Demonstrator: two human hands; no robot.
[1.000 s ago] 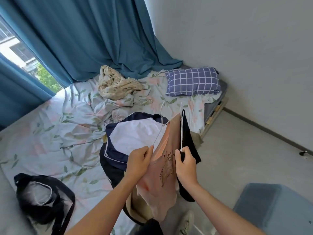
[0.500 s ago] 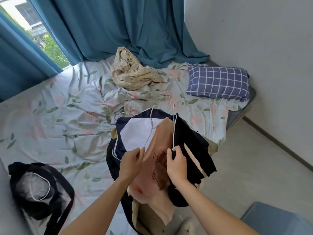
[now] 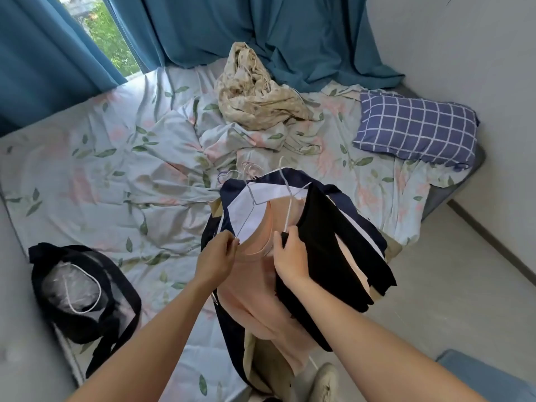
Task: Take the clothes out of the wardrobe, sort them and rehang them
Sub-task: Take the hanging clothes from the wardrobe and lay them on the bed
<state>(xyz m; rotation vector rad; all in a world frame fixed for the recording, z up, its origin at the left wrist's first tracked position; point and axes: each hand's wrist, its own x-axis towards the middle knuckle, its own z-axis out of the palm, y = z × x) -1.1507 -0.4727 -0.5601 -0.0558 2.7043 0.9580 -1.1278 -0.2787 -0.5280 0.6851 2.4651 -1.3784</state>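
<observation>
A pile of clothes on wire hangers lies at the bed's near edge: a navy and white top [image 3: 252, 210], a peach shirt [image 3: 258, 288] and a black garment [image 3: 327, 242]. My left hand [image 3: 216, 258] pinches the peach shirt's neckline beside a thin wire hanger [image 3: 249, 216]. My right hand [image 3: 290, 253] grips the black garment's edge together with a white hanger [image 3: 290, 210]. More hanger hooks [image 3: 249, 172] poke out behind the pile.
The bed [image 3: 95, 175] has a crumpled floral sheet. A beige garment [image 3: 255, 103] lies bunched near the teal curtains [image 3: 290, 33]. A checked pillow [image 3: 414, 132] sits at the right, a black bag [image 3: 81, 291] at the left. Bare floor [image 3: 452, 285] and a blue box [image 3: 493, 378] are right.
The clothes came down from hanging upright onto the bed pile. The black garment now fans out to the right. Both hands kept their hold and moved forward over the bed.
</observation>
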